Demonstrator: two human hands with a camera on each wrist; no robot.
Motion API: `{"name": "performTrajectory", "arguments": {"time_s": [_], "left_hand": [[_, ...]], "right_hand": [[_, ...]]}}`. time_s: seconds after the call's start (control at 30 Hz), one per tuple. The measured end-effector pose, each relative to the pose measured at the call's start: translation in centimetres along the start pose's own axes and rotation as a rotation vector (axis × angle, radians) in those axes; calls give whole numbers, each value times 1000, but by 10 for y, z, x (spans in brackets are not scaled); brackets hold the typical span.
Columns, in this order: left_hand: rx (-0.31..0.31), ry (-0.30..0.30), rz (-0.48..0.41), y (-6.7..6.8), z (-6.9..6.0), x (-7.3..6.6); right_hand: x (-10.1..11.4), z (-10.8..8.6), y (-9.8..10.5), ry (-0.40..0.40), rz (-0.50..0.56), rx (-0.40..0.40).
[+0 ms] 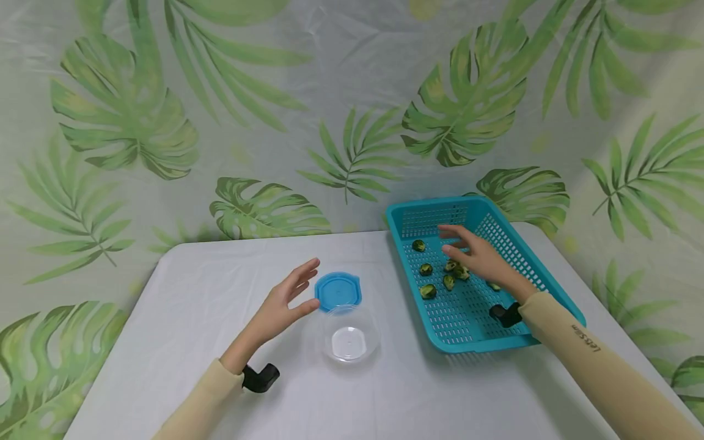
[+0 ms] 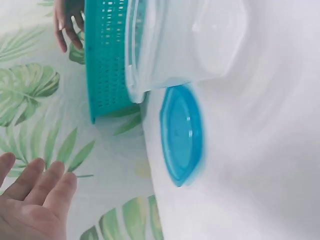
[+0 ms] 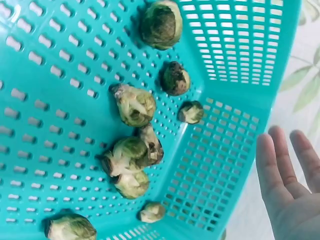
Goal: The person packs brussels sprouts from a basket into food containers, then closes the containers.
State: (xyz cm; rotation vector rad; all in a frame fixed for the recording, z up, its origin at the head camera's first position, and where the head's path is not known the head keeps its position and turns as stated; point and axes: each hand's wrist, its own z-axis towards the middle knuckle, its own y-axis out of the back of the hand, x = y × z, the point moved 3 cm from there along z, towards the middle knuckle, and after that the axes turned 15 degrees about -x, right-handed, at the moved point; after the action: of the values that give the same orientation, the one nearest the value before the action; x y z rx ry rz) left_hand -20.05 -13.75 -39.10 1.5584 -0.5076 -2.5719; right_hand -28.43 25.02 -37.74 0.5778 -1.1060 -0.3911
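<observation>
My right hand (image 1: 477,255) hovers over the turquoise plastic basket (image 1: 456,335), its fingers loosely extended and holding nothing. Beneath it several Brussels sprouts (image 1: 428,291) lie scattered on the perforated floor; the right wrist view shows one sprout (image 3: 135,105) and others close up, some touching each other. To the left, my left hand (image 1: 283,308) is raised beside a clear plastic container (image 1: 352,336), fingers apart and nothing in them. A blue lid (image 1: 338,292) lies flat on the table just behind the container. In the left wrist view the left fingers (image 2: 55,185) are relaxed.
A white cloth (image 1: 181,318) covers the table. Behind its back edge hangs a leaf-patterned curtain (image 1: 352,153). The basket's raised walls stand around the sprouts at the table's right side. Each wrist wears a black camera mount (image 1: 261,377).
</observation>
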Motion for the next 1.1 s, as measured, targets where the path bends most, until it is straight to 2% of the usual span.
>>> {"name": "performTrajectory", "arguments": {"time_s": [0.1,0.13,0.33,0.53,0.7,1.1], "left_hand": [[49,49,-8,-5,-8,25],[68,68,-11,-7,-10,28],[156,143,-74,-18,-27,40],[190,203,-115,-29,-38,51],[195,213,-103,-35,-44,56],[198,210,-42,-45,-48,58]], "right_hand": [[-4,1,0,-30,54,36],[-4,1,0,-44,79,51],[-9,-1,0,-127,191,132],[-18,-3,-1,-176,246,183],[-25,-3,-3,-219,296,228],[-28,-5,-8,-274,301,347]]}}
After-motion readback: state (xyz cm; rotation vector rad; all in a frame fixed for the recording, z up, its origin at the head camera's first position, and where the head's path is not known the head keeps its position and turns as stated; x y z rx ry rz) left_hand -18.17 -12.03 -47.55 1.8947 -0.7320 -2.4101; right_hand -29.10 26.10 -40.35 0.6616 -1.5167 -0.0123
